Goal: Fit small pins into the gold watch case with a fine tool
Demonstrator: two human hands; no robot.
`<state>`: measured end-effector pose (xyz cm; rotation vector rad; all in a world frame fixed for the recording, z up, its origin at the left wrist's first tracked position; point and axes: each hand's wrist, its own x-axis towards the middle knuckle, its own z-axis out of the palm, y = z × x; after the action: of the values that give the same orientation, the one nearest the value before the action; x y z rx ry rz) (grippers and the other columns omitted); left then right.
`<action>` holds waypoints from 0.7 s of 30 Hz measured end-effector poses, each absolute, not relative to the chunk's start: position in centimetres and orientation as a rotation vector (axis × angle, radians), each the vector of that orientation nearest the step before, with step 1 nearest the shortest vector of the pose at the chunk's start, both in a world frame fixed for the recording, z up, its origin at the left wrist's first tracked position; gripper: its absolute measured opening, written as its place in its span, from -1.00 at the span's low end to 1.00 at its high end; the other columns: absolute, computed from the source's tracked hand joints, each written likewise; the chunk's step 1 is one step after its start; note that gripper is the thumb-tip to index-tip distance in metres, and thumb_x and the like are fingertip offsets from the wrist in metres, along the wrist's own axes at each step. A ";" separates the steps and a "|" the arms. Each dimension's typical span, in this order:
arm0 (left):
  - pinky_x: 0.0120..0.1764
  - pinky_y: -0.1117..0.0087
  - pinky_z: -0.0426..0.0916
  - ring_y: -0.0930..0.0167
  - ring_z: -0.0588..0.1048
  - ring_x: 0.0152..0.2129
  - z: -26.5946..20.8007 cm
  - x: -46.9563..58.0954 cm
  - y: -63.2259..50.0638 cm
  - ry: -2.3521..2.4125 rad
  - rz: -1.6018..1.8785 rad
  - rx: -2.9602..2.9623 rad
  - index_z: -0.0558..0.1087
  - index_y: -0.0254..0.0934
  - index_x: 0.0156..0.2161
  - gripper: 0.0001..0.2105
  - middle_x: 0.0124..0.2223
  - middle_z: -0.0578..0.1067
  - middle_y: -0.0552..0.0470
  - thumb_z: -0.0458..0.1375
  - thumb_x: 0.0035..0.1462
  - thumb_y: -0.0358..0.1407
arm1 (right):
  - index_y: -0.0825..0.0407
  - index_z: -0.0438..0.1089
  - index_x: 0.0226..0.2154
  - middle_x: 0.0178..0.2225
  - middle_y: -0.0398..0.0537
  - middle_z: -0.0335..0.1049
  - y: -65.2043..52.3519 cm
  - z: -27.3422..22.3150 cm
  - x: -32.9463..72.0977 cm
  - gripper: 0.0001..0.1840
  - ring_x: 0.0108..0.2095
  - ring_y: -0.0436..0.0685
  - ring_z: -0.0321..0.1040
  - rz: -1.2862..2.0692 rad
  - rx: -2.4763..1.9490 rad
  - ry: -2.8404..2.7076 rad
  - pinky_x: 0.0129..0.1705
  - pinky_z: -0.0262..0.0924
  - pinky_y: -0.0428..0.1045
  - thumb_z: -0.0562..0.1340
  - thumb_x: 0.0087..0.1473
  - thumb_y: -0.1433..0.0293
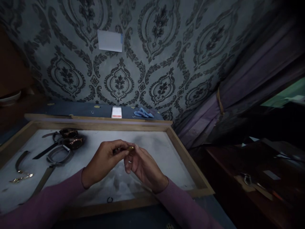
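Observation:
Over the tray, my left hand [105, 162] and my right hand [149, 167] meet, fingers closed. Between their fingertips is a small gold-coloured metal piece [130, 148]; fingers cover most of it, so its kind is unclear. Left of my hands lie two dark, rounded pieces with coppery rims [72, 140] that resemble goggles. Nearer me, a grey looped band [59, 155] has a long olive strap [44, 179]. At the far left, a curved dark strap [22, 160] ends by a shiny gold piece [21, 178]. A small black open ring [110, 199] lies near the front rim.
A wooden-framed tray [190, 168] with a white bottom stands on a blue patterned cloth [71, 108]. Behind it are a lit phone [116, 112] and a crumpled blue cloth [143, 112]. At right stands a dark reddish table [228, 159] with assorted things, beside a tied curtain [205, 117].

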<state>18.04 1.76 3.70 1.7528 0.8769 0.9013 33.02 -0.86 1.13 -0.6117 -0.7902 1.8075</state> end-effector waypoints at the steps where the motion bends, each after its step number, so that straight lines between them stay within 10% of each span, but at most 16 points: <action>1: -0.32 0.47 0.29 0.41 0.45 -0.40 3.7 17.8 1.8 0.896 0.881 1.798 0.55 -0.28 -0.23 -0.83 -0.33 0.54 0.04 0.13 0.16 -0.31 | 0.12 0.48 -0.24 -0.50 -0.12 0.32 -0.9 1.1 33.0 -0.64 -0.58 -0.05 0.21 1.815 -0.622 -0.785 -0.61 0.09 -0.14 0.28 0.06 0.16; 9: -0.39 0.46 0.24 0.41 0.45 -0.49 4.1 16.8 2.3 0.936 0.716 2.030 0.56 -0.25 -0.23 -0.82 -0.42 0.55 0.06 0.11 0.18 -0.29 | 0.12 0.41 -0.33 -0.45 -0.14 0.26 -0.7 1.3 33.6 -0.78 -0.61 -0.13 0.03 2.019 -0.683 -0.686 -0.66 -0.28 -0.20 0.31 -0.02 0.31; 21: -0.48 0.47 0.14 0.44 0.34 -0.53 4.7 16.4 2.0 1.015 0.704 1.947 0.36 -0.25 -0.25 -0.83 -0.46 0.41 0.13 0.06 0.22 -0.18 | 0.10 0.34 -0.41 -0.55 -0.23 0.16 0.3 1.1 32.4 -0.81 -0.64 -0.14 -0.08 2.004 -0.725 -0.373 -0.69 -0.31 -0.23 0.29 0.01 0.32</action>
<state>16.44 2.02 4.74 1.9469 1.0151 0.7038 32.35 0.27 1.09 -0.7255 -0.3734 2.0043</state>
